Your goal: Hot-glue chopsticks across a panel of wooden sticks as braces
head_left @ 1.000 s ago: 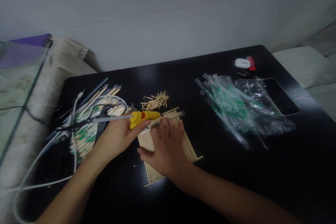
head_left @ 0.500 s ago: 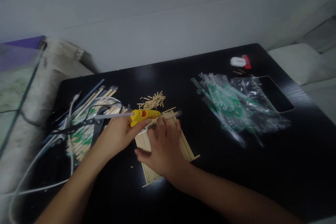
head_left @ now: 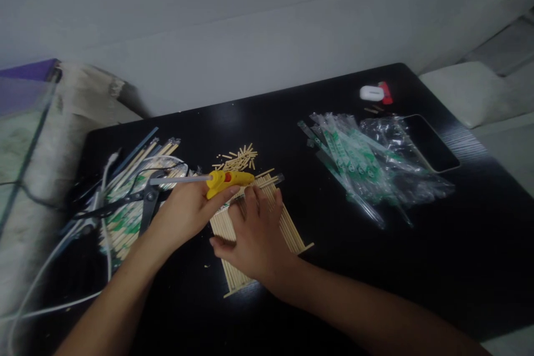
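Yellow glue gun (head_left: 228, 179): I judge a slip could burn the fingers of the right hand (head_left: 258, 228), its tip being so near them.
Stick panel (head_left: 292, 229): mid-tabletop (head_left: 417, 250), well in from the far edge; uneven pressure might skew it.
Left hand (head_left: 189, 211): I see fingers wrapped around the gun.
Right hand: fingers parted, half-bent, thumb apart, resting on the panel.

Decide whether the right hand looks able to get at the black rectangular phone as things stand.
Probably yes, if the right hand leaves the flat, pale wooden-stick panel: clear-and-green plastic wrappers lie between, but most of the phone looks uncovered.
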{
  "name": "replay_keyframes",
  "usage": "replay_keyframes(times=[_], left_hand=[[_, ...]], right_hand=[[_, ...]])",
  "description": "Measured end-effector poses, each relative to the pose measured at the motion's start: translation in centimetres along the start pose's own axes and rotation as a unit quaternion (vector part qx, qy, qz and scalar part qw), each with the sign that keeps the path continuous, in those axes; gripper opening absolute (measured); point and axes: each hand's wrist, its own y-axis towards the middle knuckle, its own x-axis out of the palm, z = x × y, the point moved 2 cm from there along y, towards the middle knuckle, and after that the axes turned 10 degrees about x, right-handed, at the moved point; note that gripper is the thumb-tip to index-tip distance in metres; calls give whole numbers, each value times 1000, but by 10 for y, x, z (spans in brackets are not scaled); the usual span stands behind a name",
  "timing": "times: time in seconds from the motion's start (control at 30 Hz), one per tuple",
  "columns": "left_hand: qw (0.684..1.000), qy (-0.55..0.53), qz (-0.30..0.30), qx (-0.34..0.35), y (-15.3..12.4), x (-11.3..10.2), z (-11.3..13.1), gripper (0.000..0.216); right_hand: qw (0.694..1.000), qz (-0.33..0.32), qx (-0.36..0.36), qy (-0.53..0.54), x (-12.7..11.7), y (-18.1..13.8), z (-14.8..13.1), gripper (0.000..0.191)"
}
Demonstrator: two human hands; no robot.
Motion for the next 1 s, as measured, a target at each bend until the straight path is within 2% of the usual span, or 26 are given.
replay_keyframes(times=[0.5,1.0], left_hand=[[998,-17,15,59,10,-2,12,57],[999,7,-11,43,19,4,20,64]], right_hand=[[1000,-11,-4,6,2,0,0,70],[1000,-22,-2,8,0,1,0,70]])
